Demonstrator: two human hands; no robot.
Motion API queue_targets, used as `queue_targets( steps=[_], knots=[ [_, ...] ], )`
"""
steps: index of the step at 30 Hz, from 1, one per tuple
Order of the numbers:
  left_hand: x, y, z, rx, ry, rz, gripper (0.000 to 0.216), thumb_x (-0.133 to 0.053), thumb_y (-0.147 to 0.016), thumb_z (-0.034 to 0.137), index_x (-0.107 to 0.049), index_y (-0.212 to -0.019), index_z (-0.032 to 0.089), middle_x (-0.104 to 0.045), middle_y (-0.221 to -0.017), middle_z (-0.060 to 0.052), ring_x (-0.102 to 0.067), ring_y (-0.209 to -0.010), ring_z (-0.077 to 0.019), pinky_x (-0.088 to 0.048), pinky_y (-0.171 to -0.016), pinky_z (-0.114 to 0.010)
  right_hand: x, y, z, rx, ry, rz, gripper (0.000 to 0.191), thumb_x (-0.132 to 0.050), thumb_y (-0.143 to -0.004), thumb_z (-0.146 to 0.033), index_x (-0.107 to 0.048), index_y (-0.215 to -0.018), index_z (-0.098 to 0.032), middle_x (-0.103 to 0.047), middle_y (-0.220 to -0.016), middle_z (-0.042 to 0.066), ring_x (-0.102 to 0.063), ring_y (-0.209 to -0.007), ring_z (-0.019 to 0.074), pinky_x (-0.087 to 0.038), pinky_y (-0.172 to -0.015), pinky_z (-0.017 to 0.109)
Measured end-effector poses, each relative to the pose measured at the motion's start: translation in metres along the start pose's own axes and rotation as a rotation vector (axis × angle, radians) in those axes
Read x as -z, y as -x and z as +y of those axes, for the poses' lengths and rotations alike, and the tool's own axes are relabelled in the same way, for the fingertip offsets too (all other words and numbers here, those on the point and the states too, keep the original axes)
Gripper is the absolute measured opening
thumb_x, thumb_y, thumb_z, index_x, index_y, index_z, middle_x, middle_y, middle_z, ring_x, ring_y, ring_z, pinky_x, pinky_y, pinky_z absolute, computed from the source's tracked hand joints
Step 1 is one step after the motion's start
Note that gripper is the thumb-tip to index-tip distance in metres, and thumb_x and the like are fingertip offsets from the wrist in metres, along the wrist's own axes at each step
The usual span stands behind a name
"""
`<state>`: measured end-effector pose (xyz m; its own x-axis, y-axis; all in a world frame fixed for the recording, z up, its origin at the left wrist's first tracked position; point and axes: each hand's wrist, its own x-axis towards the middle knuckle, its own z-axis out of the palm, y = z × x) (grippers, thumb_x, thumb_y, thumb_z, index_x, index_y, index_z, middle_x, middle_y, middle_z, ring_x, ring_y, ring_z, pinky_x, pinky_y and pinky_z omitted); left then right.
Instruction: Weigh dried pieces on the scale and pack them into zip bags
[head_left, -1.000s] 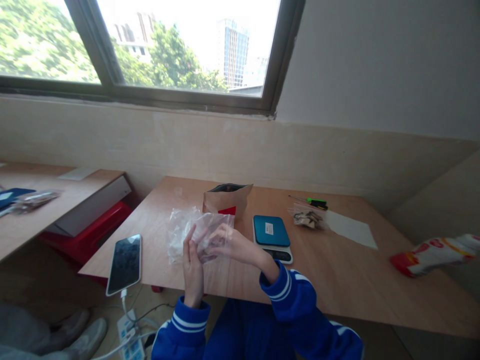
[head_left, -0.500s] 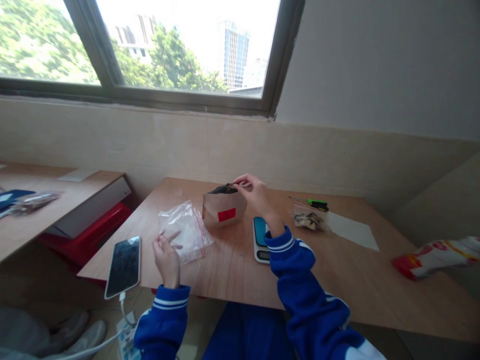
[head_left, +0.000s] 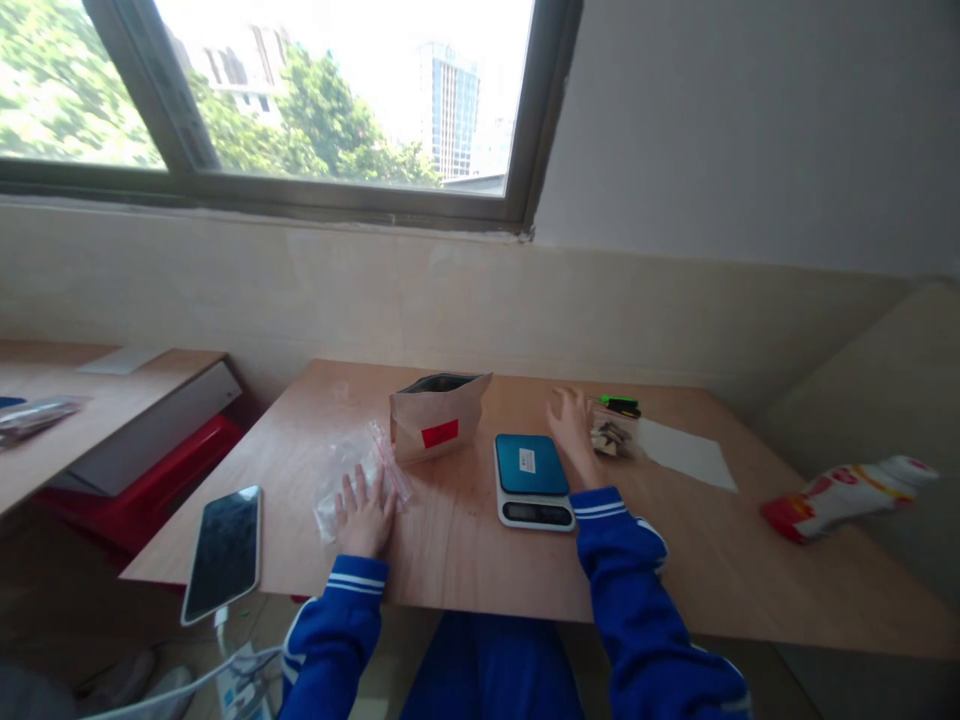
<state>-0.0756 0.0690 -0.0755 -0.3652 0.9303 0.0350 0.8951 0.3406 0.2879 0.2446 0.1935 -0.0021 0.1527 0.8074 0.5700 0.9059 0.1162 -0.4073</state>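
My left hand (head_left: 365, 512) lies with its fingers spread on a clear zip-lock plastic bag (head_left: 328, 490) with a red seal strip. Behind it stands a brown kraft paper pouch (head_left: 416, 422) with a red label, its mouth gaping and its contents too dark to make out. To the right sits a digital scale (head_left: 551, 468) with a blue plate and nothing on it. My right hand (head_left: 573, 430) is beyond the scale's right side, fingers bent and apart, with nothing visible in them. Just right of it rests a small clear bag of wooden-looking pieces (head_left: 612, 438).
A green-and-black screwdriver (head_left: 621, 406) and a white paper sheet (head_left: 686, 452) lie at the back right. On the far right a white-and-red bottle (head_left: 836, 500) leans. A phone (head_left: 223, 553) with a charging cable sits at the left edge. Another table (head_left: 45, 455) stands left.
My right hand has left the pouch's mouth and moved right, beside the bag of pieces. My left hand has come down flat onto the plastic bag, which is now more crumpled.
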Motion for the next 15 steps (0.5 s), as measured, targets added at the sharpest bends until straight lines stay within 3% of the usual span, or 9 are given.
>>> queue_targets(
  steps=[3,6,10,15],
  knots=[
    [-0.014,-0.006,-0.006,0.010,-0.014,-0.061,0.055,-0.034,-0.092,0.040,-0.030,-0.144,0.023,-0.017,-0.155,-0.012,-0.010,-0.142,-0.0335,-0.014,-0.112,-0.050,-0.014,0.010,0.052,-0.213,0.278,-0.087,0.046,-0.055,-0.080,-0.027,-0.054,-0.120,-0.005,-0.047,-0.122,0.028,-0.042,-0.113,0.0379,-0.036,-0.090,0.051],
    [-0.018,-0.009,-0.012,0.008,0.046,-0.035,0.058,-0.034,-0.091,0.040,-0.028,-0.145,0.019,-0.012,-0.155,-0.016,-0.009,-0.142,-0.0346,-0.014,-0.111,-0.052,-0.020,0.022,0.076,-0.280,0.345,-0.086,0.054,-0.055,-0.081,-0.029,-0.047,-0.127,-0.001,-0.042,-0.126,0.033,-0.039,-0.114,0.0418,-0.037,-0.084,0.053],
    [-0.015,-0.011,-0.018,-0.061,0.258,0.076,0.062,-0.036,-0.090,0.041,-0.025,-0.144,0.012,-0.018,-0.153,-0.020,-0.007,-0.143,-0.0311,-0.016,-0.110,-0.056,-0.018,0.027,0.085,-0.316,0.349,-0.086,0.051,-0.054,-0.078,-0.021,-0.049,-0.127,-0.008,-0.046,-0.125,0.026,-0.041,-0.113,0.0382,-0.039,-0.083,0.051],
    [0.005,-0.014,-0.017,-0.097,0.498,0.321,0.047,-0.035,-0.090,0.039,-0.047,-0.126,0.011,-0.036,-0.145,-0.018,-0.027,-0.138,-0.0298,-0.019,-0.110,-0.055,0.005,0.022,0.098,-0.308,0.109,0.094,0.044,-0.045,-0.078,-0.020,-0.057,-0.119,-0.011,-0.058,-0.113,0.019,-0.052,-0.102,0.0283,-0.042,-0.086,0.042]
  ],
)
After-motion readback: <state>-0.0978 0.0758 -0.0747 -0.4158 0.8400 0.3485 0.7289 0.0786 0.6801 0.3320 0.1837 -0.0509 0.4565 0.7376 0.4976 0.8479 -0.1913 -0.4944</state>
